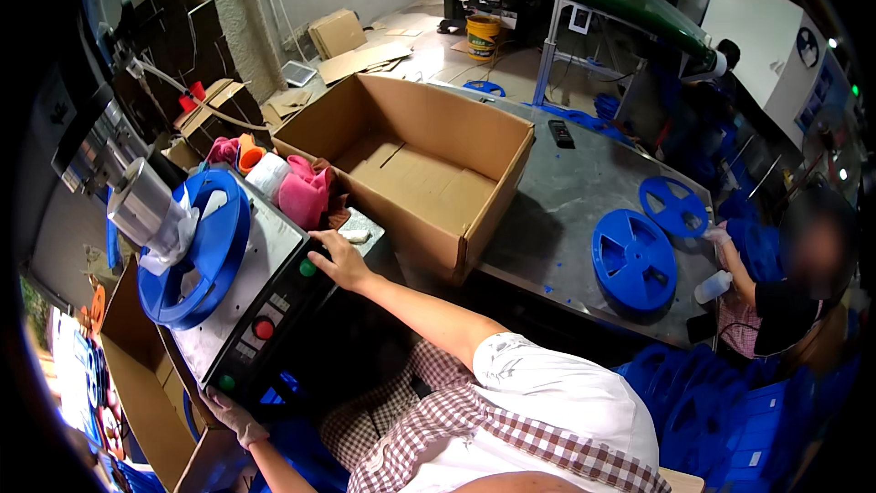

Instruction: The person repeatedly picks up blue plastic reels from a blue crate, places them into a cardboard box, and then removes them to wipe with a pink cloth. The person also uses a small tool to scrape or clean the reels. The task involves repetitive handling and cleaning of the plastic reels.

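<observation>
Sitting beneath a polished silver metal cylinder (139,204), a blue plastic spoked reel (214,260) occupies the far side of the pale metal machine top (269,237); crumpled whitish film (173,246) shows between them. Were the reel off-centre or the film caught, a descending cylinder might bear unevenly and mark or crack the plastic. The left hand (235,417) lies at the lower corner of the black control panel (278,306), near a round green button (226,382); its fingers are partly hidden, and whether they press cannot be told. A round red button (263,328) lies midway. The right hand (342,263) spreads loosely over the panel's upper corner, thumb at a second green button (307,267), grasping nothing. Unintended pressure there could start the machine prematurely.

Containers: beside the machine, an open brown cardboard carton (141,383), contents largely hidden; at the machine's upper edge, an orange plastic cup (251,158) and a white plastic container (267,175), contents unseen, beside crumpled pink cloth (306,194); on the left end of the grey metal worktop (584,173), a large open cardboard box (415,114), its floor visible; beyond, a yellow bucket (483,38), contents unclear; near the worktop's right edge, a translucent bottle (712,287), filling indistinct.
</observation>
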A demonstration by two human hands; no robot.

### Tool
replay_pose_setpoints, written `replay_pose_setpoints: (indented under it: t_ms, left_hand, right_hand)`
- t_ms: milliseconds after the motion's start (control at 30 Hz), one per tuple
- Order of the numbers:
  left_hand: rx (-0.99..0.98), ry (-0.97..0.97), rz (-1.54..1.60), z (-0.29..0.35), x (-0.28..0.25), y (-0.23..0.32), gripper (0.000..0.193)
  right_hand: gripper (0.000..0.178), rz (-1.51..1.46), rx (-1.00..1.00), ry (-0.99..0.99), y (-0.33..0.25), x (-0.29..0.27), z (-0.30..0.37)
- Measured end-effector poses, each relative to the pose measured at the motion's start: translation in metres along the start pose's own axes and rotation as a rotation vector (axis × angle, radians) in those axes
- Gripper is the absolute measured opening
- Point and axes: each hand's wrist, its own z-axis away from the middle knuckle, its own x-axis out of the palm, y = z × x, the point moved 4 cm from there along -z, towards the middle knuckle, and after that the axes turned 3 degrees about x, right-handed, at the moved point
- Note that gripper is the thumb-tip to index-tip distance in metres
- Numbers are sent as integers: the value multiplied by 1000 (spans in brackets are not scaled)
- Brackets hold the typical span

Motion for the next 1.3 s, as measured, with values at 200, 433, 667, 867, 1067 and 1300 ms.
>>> replay_pose_setpoints:
  t_ms: [200,433,667,867,1067,1300]
  left_hand:
    - [54,52,180,-5,12,-1,43]
    - [120,30,-56,8,-2,-16,43]
    - [61,96,238,17,2,6,54]
    - [-97,112,72,28,8,59,48]
    - [-205,91,224,15,8,10,57]
    - [51,112,-171,10,8,116,41]
  right_hand:
    - [37,-25,-107,-127,-20,-37,-38]
    - [23,583,-741,-118,-36,-169,-130]
    - [41,736,413,-423,118,-256,-175]
    - [40,995,694,-825,154,-208,-152]
    - [48,1057,114,-993,167,-153,-198]
    - [36,541,13,-901,89,-123,-189]
